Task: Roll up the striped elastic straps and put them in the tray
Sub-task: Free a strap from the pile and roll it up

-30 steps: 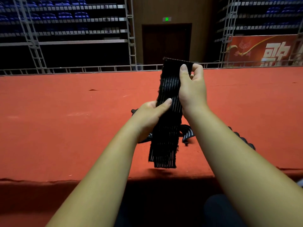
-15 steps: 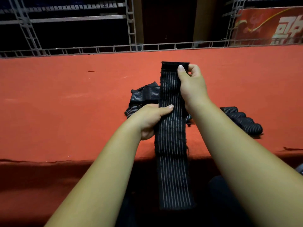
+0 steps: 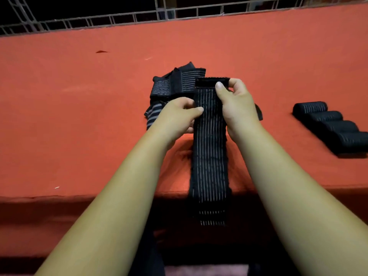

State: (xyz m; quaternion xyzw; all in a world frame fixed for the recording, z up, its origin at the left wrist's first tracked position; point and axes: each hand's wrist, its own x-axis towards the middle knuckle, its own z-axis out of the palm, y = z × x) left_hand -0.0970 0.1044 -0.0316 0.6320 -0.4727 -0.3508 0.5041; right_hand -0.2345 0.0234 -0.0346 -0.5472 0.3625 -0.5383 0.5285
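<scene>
The striped strap (image 3: 209, 148), top end pinched by the right hand (image 3: 237, 110), left edge gripped by the left hand (image 3: 178, 115); lowered since the earlier frame, its tail now drapes over the table (image 3: 79, 136) edge. Beyond the hands, loose straps (image 3: 175, 82); right of the right hand, rolled straps (image 3: 328, 124).

Bare forearms (image 3: 123, 196); dark clothing (image 3: 151, 259) at lap.

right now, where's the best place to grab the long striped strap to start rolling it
At its far end, the plain black band, which the right hand pinches. Come from the two long edges, thumbs on top: the strap runs flat and straight, near end hanging off the table, so that end could roll toward you.
</scene>
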